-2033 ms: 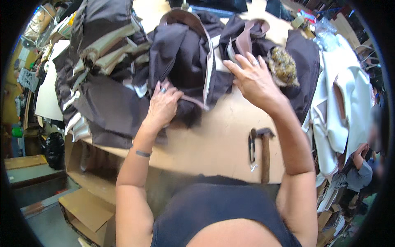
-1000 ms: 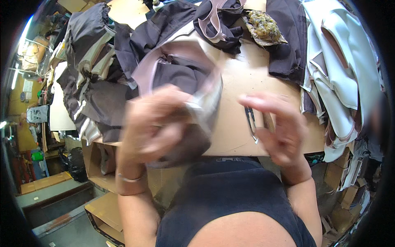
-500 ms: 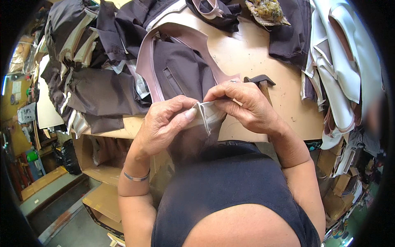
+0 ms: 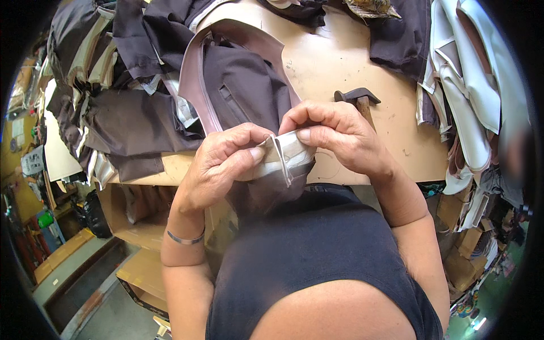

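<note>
A dark brown fabric piece (image 4: 243, 82) with a pink leather-like trim band (image 4: 195, 73) around it, perhaps a bag part, hangs over the table edge toward me. Its near end shows a whitish edge strip (image 4: 292, 152) with a narrow seam fold standing up in the middle. My left hand (image 4: 226, 164) pinches that strip just left of the fold, between thumb and fingers. On the other side of the fold, my right hand (image 4: 340, 139) grips the same edge, thumb on the pale side. The fingertips behind the strip are partly hidden.
A hammer (image 4: 357, 96) lies on the tan table (image 4: 396, 147) beyond my right hand. Piles of dark brown pieces (image 4: 130, 124) cover the left side. White pieces (image 4: 464, 85) hang at the right. Open cardboard boxes (image 4: 139, 277) stand below the table.
The pale strip has turned, so more of its face shows between my hands. My right thumb now lies on that face. The view has shifted slightly.
</note>
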Available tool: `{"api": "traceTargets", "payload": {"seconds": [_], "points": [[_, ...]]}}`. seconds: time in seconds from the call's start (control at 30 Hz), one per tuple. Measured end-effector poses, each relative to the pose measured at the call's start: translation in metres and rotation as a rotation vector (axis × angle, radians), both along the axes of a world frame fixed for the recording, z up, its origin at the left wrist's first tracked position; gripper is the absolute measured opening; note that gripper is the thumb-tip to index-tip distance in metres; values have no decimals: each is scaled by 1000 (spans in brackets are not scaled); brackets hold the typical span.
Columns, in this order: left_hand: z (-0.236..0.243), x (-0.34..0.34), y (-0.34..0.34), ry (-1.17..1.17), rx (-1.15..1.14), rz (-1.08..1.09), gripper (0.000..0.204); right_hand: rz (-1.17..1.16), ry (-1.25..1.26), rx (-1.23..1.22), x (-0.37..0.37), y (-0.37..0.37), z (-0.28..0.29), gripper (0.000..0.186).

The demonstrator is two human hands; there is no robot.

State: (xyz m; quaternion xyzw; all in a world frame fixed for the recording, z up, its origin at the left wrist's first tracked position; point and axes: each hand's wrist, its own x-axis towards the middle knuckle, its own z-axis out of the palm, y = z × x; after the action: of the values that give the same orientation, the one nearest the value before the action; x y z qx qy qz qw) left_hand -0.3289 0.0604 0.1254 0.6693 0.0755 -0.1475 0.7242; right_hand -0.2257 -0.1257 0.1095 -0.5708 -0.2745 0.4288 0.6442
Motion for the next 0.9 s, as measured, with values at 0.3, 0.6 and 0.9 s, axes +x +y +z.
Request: {"api": "traceTargets", "payload": {"seconds": [0.3,0.6,0.9], "points": [[2,0,-4,-53,109,-9,18,17,27,-35,-4,4,-7,18],[-2,13,-27,-360,572,106,10,-370,-772,-59,-22,-13,-3,15],[-20,46,-44,-386,477,-122,12,-454,251,92,-22,-42,-33,14]]}}
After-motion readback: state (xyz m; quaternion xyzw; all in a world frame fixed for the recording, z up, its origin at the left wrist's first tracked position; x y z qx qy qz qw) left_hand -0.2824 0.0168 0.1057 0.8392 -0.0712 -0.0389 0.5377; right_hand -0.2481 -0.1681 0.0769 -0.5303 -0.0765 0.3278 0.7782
